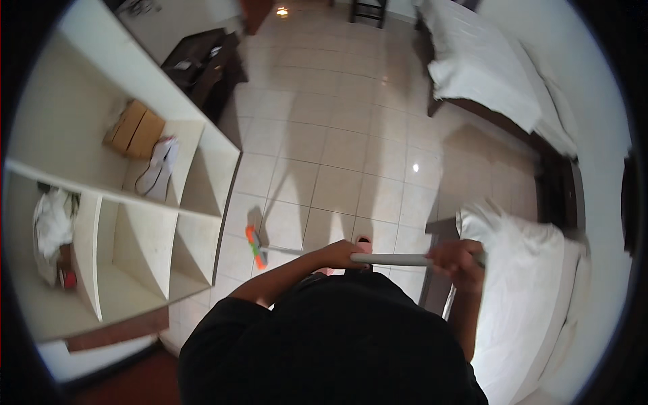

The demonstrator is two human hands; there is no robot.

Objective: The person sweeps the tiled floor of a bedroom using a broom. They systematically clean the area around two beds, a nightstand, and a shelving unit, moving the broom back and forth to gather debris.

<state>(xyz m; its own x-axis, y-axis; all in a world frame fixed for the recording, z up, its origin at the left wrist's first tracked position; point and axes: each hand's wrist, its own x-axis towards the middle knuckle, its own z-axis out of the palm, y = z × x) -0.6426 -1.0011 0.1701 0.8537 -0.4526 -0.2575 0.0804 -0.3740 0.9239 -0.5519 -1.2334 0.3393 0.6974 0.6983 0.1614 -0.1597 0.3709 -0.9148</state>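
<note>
A broom with a pale handle lies across in front of my body. Its orange and green head rests on the tiled floor to the left, close to the shelf unit. My left hand is closed round the middle of the handle. Near the handle's right end, my right hand grips it too, slightly blurred, beside the near bed. Part of the handle between my left hand and the head passes behind my left forearm.
At left stands a white shelf unit holding a cardboard box and bundled white cloth. Beyond it is a dark wooden desk. Two beds with white sheets, a near one and a far one, line the right. A dark chair stands far back.
</note>
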